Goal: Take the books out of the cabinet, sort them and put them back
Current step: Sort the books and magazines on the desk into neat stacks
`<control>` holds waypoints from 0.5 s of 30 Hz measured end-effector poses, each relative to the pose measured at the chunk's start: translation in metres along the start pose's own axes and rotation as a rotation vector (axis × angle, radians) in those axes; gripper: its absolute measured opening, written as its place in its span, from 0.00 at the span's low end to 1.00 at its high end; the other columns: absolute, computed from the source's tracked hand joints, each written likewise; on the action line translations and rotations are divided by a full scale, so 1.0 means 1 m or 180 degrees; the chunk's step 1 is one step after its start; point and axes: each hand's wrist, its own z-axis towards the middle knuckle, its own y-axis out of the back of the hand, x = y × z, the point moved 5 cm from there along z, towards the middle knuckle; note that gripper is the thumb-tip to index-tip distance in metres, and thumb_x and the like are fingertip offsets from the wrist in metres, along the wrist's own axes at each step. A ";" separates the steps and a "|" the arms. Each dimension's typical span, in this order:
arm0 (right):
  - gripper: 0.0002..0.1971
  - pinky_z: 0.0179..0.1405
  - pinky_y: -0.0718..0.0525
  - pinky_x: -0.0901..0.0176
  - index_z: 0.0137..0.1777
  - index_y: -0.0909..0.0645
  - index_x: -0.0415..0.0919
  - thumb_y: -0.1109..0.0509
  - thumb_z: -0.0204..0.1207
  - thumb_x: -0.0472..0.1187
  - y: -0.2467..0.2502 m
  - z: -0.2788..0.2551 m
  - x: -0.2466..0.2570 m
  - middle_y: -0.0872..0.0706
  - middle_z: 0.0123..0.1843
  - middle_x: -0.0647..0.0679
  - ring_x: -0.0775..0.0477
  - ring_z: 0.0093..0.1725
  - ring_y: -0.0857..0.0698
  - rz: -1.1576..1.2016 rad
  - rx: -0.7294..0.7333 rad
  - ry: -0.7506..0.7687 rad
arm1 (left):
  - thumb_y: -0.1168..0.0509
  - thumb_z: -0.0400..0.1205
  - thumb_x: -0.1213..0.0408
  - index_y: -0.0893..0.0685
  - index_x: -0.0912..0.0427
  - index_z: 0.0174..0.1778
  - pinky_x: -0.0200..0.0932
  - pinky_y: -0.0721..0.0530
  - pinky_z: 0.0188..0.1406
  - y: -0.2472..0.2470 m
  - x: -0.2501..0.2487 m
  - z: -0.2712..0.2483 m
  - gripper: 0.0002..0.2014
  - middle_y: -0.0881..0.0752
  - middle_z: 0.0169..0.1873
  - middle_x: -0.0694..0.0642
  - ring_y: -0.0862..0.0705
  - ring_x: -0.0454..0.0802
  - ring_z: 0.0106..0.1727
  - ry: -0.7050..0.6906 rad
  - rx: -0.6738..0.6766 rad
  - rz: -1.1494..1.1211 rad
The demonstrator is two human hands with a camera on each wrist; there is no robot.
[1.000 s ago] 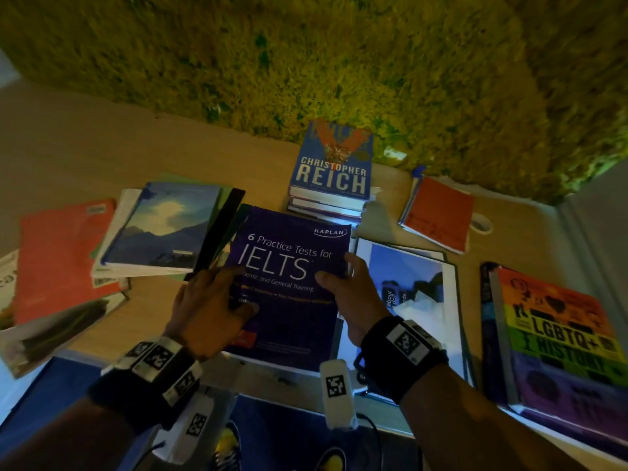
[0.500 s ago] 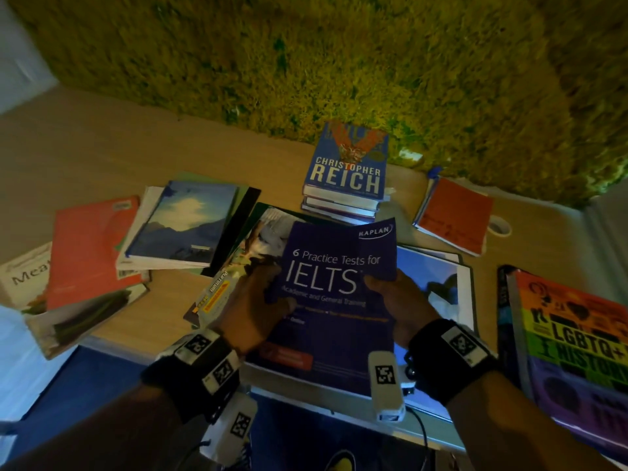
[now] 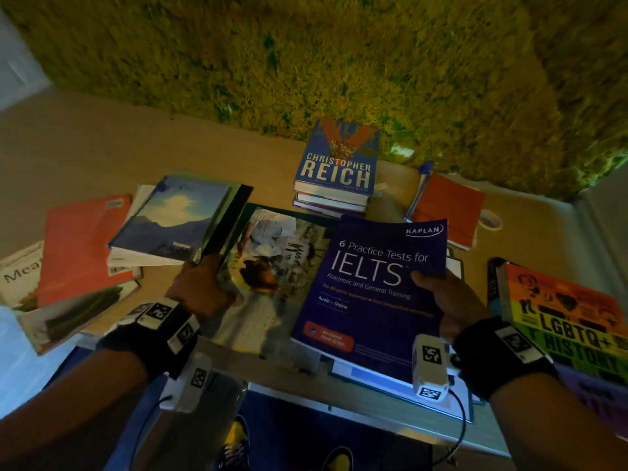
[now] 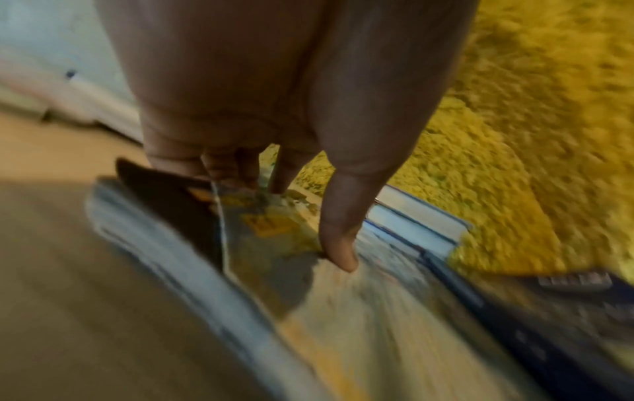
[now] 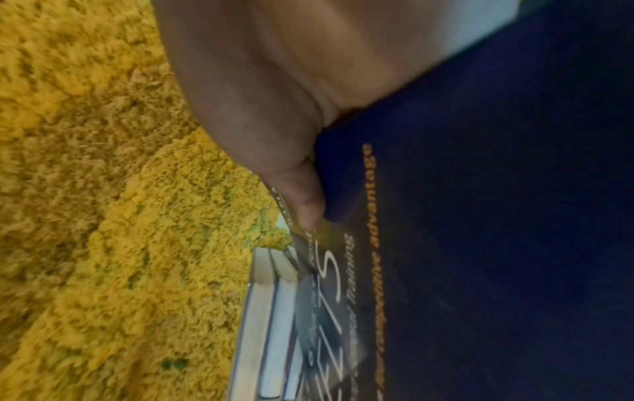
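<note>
A purple "6 Practice Tests for IELTS" book [image 3: 373, 294] is tilted up over the table's front right. My right hand [image 3: 438, 290] grips its right edge, thumb on the cover; the right wrist view shows the same cover [image 5: 497, 244] under my thumb [image 5: 301, 195]. To its left lies a large photo-covered book [image 3: 272, 266]. My left hand [image 3: 204, 283] pinches this book's left edge. In the blurred left wrist view the thumb [image 4: 338, 244] lies on top of the cover [image 4: 343, 325] while the fingers curl at the edge.
On the wooden table [image 3: 85, 147] are a stack topped by a blue "Reich" book [image 3: 339, 164], a red book [image 3: 448, 209], an "LGBTQ+ History" book [image 3: 571, 321], a mountain-cover stack [image 3: 173, 219] and an orange book [image 3: 81, 246]. A moss wall [image 3: 306, 56] stands behind.
The IELTS book has moved right and up in my right hand. My left hand let go of it and took hold of the photo-covered book that was beneath it.
</note>
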 end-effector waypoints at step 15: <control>0.09 0.41 0.06 0.35 0.60 0.15 0.49 0.29 0.84 0.36 -0.008 -0.007 -0.012 0.04 0.46 0.43 0.39 0.41 0.06 0.0073 0.0111 -0.0153 | 0.34 0.84 0.72 0.21 0.61 0.37 0.40 0.28 0.23 0.016 -0.001 0.011 0.09 0.23 0.27 0.58 0.24 0.51 0.25 0.0159 -0.0174 -0.2013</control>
